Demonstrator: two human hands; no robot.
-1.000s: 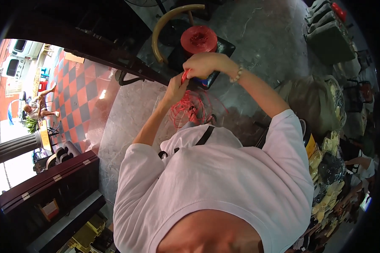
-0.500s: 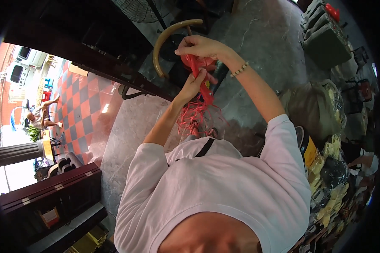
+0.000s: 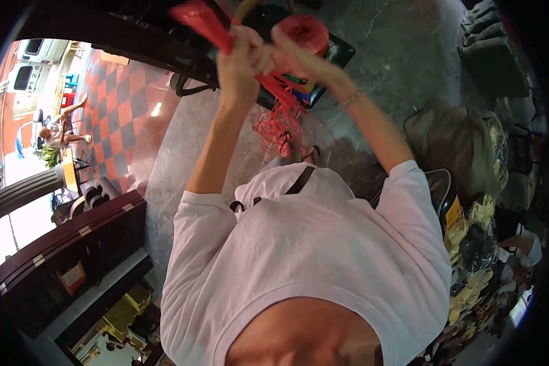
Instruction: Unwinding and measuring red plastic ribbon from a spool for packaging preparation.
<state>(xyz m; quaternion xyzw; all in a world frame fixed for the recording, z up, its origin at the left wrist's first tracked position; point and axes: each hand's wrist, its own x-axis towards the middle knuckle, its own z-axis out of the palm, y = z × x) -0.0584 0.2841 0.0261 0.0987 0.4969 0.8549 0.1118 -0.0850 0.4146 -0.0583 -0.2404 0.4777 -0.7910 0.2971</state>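
Note:
My left hand [image 3: 241, 64] is closed around a bundle of red plastic strips [image 3: 204, 21], near the top of the view. One wide end sticks out up and to the left, smeared by motion. Beneath my hands the bundle frays into thin curly strands [image 3: 280, 122] that hang down over my feet. My right hand [image 3: 296, 60] is close against the left one beside the strips. Motion blurs its fingers, so what they grip is unclear. Behind my hands a roll of red plastic twine [image 3: 304, 33] lies on a dark seat [image 3: 338, 53].
Dark wooden furniture [image 3: 134, 30] stands at the upper left, and a dark red cabinet [image 3: 97, 244] at the lower left. On the right are a large grey-brown bag [image 3: 451, 143] and a pile of clear-wrapped goods [image 3: 476, 256]. A person [image 3: 61, 131] sits outside beyond the checkered floor [image 3: 119, 116].
My left hand has moved up and left, carrying the red bundle, whose end now points up-left. My right hand has come down beside it. The red twine roll is now more fully visible.

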